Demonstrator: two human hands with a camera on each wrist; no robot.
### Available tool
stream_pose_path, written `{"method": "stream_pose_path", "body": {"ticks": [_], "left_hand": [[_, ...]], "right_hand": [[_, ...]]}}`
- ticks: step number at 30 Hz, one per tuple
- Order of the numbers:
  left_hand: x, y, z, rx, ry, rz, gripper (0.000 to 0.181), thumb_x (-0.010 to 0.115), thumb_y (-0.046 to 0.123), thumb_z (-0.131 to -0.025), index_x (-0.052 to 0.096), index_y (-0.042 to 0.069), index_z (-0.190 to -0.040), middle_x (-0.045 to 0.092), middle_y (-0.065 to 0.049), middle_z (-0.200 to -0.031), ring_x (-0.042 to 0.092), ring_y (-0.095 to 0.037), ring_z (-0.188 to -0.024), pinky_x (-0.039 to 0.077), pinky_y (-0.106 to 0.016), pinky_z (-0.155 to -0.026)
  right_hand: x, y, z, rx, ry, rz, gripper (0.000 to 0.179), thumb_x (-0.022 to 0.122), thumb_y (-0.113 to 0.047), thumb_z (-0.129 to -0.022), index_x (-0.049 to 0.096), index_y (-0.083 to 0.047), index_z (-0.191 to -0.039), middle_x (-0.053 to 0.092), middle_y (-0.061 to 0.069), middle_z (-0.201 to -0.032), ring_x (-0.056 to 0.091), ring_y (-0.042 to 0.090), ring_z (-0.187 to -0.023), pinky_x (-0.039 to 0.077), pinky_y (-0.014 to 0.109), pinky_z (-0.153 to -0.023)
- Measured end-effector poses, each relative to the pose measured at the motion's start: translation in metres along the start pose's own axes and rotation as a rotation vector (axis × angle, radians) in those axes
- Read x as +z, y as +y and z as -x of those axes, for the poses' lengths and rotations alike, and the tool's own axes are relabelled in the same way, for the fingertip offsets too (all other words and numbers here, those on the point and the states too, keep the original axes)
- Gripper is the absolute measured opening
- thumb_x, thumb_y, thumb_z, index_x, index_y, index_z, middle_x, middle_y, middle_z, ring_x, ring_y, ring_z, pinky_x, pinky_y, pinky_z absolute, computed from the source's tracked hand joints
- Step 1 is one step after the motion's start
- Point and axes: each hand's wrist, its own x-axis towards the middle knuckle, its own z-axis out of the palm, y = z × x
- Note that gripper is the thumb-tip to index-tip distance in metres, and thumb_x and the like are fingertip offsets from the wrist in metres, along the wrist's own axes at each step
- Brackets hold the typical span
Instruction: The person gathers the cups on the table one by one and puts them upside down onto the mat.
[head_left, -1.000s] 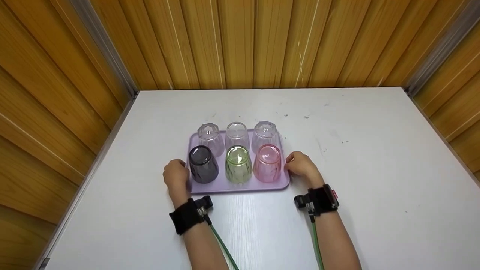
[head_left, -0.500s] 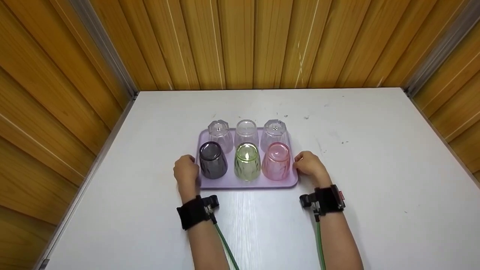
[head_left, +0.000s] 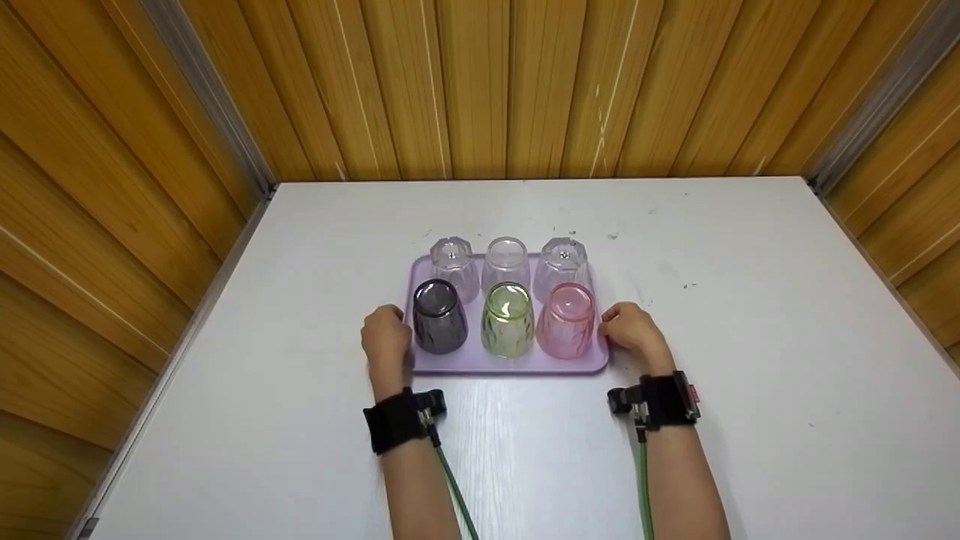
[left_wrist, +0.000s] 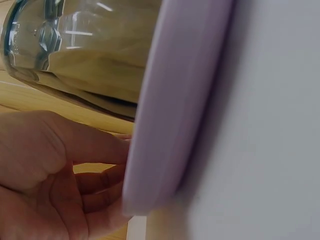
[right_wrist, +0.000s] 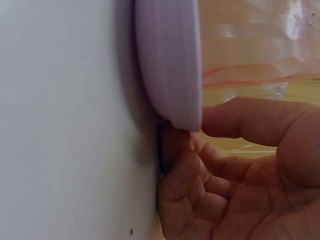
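A light purple tray (head_left: 465,364) carries several upturned glasses in two rows. In front stand a dark grey glass (head_left: 440,322), a green glass (head_left: 508,326) and a pink glass (head_left: 566,326); behind them are three clear glasses, among them the middle one (head_left: 506,259). My left hand (head_left: 386,341) grips the tray's left edge, its thumb at the rim and fingers curled beneath in the left wrist view. At the right edge, my right hand (head_left: 634,334) pinches the rim, thumb above and fingertips tucked under the tray in the right wrist view.
The tray is on or just over a white table (head_left: 750,300) with small dark marks. Wood-patterned panels (head_left: 525,90) wall in its back and sides. A green cable (head_left: 456,487) trails from each wrist camera along the forearm.
Both hands have shifted the tray with its glasses to the right and slightly away from me. The glasses keep their places on it, and both grips stay the same.
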Motion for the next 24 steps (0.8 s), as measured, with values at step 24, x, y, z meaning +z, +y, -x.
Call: {"method": "stream_pose_path", "body": {"ticks": [24], "left_hand": [[0.02,0.019,-0.001,0.046,0.011,-0.004,0.017,0.048,-0.006,-0.073,0.064,0.0,-0.075,0.066,-0.018,-0.08,0.06,-0.034,-0.07,0.049,-0.045,-0.058]], "right_hand": [[-0.011,0.012,0.006,0.051,0.071,-0.048,0.03,0.048,-0.006,-0.078,0.054,0.011,-0.102,0.055,0.022,-0.097,0.05,0.028,-0.086,0.04,0.023,-0.06]]}}
